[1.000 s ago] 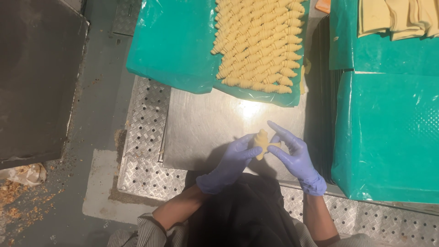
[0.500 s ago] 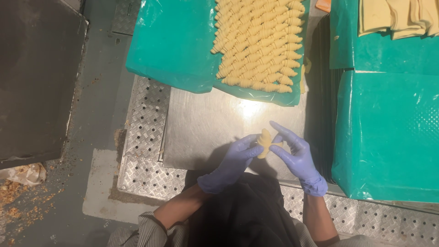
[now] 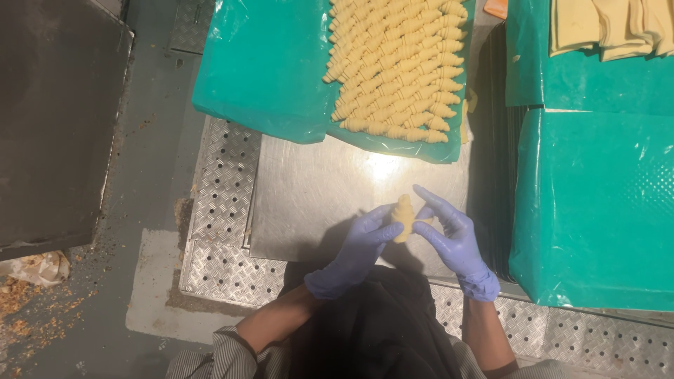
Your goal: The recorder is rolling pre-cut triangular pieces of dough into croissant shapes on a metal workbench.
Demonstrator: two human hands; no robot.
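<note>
Both my hands wear purple gloves and meet over a shiny steel work surface (image 3: 316, 203). Between them is one pale yellow rolled dough piece (image 3: 403, 217), ridged like a small crescent roll. My left hand (image 3: 354, 253) grips it from the left with thumb and fingertips. My right hand (image 3: 453, 238) holds its right side, index finger stretched out above it. Beyond my hands, many finished rolls (image 3: 400, 63) lie in tight rows on a green plastic sheet (image 3: 267, 63).
A second green plastic sheet (image 3: 597, 203) covers the stack on the right, with flat dough sheets (image 3: 607, 28) at the top right. Perforated metal plate (image 3: 225, 189) borders the steel surface. A dark tray (image 3: 49, 119) sits at left, crumbs (image 3: 28, 309) below it.
The dough piece has turned between my fingers from lying more crosswise to standing nearly upright, and it looks more tightly rolled. My hands stayed in the same spot.
</note>
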